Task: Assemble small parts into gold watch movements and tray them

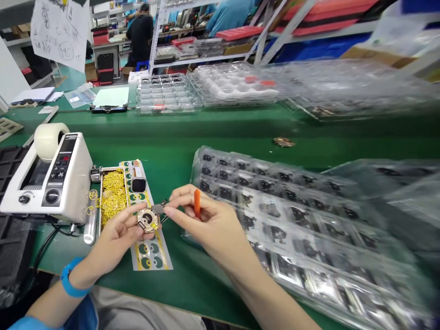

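My left hand [118, 236] is closed around the edge of a round, gold-rimmed watch part [148, 220] with a dark centre and a small yellow piece on its face. On the other side, my right hand [195, 208] pinches a small grey flat piece [158, 208] at the rim of that part. An orange-handled tool [197, 204] is also tucked in my right fingers; its kind is not clear. Under the hands lies a sticker sheet [151, 262] with green and yellow round shapes. A dark square watch-like piece [139, 185] rests on its upper half.
Left of the hands stand a white tape dispenser [70, 183] and a box of yellow rings [113, 195]. Clear plastic trays [271, 206] with dark parts cover the right side. More trays [168, 91] line the back ledge. A small copper-coloured part [283, 142] lies behind.
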A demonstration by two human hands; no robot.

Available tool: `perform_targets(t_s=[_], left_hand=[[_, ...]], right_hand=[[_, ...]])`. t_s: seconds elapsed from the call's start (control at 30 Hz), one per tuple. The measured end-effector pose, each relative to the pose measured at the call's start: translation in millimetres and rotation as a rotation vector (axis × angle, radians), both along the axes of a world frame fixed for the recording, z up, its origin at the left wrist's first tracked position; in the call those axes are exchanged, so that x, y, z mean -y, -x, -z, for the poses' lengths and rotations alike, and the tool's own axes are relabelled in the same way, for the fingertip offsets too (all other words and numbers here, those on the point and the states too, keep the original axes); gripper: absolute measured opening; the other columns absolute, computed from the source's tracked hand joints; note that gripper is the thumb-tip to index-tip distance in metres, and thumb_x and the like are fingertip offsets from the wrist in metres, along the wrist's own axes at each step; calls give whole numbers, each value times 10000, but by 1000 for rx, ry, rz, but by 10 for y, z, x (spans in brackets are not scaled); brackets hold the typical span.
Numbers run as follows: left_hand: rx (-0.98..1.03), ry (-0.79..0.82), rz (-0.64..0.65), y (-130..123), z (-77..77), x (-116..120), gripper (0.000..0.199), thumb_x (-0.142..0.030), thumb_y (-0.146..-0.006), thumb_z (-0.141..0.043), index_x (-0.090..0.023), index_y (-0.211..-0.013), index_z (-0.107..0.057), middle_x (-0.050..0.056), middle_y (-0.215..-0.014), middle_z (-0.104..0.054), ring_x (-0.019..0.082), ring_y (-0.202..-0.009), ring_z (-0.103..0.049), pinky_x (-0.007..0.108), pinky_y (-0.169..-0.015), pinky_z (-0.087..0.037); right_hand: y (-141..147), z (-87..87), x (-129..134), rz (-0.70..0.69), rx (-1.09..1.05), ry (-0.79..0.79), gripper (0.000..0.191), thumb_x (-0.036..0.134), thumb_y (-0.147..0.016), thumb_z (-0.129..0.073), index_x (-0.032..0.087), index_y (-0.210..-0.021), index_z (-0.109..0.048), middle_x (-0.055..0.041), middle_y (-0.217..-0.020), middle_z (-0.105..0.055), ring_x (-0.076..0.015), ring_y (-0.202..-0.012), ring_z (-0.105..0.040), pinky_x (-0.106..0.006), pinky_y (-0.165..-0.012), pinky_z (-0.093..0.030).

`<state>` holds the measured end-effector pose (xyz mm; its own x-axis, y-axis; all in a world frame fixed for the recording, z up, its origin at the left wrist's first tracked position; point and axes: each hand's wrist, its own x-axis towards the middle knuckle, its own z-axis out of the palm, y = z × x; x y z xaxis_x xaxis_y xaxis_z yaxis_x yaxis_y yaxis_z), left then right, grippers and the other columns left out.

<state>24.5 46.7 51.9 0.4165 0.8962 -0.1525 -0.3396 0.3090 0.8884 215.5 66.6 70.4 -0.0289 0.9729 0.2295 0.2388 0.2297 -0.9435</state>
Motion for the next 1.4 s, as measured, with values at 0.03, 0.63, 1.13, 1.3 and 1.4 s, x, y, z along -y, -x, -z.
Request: perform_targets(t_s=[0.03,0.63,1.13,1.3,1.4], left_hand=[[-5,1,1,-1,-14,-1,393,-284,-853,-711,-268,-1243,-658,92,-1179,-724,232,-1059,-696,376,-948,-546],[-16,16,-13,-56,-44,19,279,-247,-888,-675,-266,-1167,-677,40,-1037,-755,160,-997,-702,262,-918,-553],[-39,24,-84,-129,-28,-12,296,-300,-804,-764,-190,-1046,-634,60,-904,-775,185,-881,-738,256,-786,-592],[-115,36,-171,-146,-19,-22,318,-362,-760,-789,-185,-956,-612,25,-748,-753,188,-708,-735,276,-646,-609],[-167,41,-200,-131,2,-15,325,-385,-757,-784,-185,-941,-607,6,-697,-729,173,-645,-709,276,-607,-597]], right_hand=[[17,26,0,-23,-33,27,186,330,-783,-693,208,-644,-675,-27,-743,-584,-119,-571,-440,-254,-478,-338],[203,139,162,22,-8,51,178,215,-806,-616,201,-632,-645,-28,-766,-618,-110,-562,-467,-239,-484,-389],[275,236,191,50,132,-143,153,144,-851,-602,210,-715,-623,-18,-789,-628,-127,-632,-570,-240,-517,-449],[303,284,227,117,247,-314,134,130,-869,-600,214,-779,-549,-28,-831,-620,-148,-734,-617,-252,-592,-479],[291,283,211,94,289,-275,76,175,-879,-614,212,-882,-548,-35,-857,-608,-153,-735,-600,-246,-555,-446]])
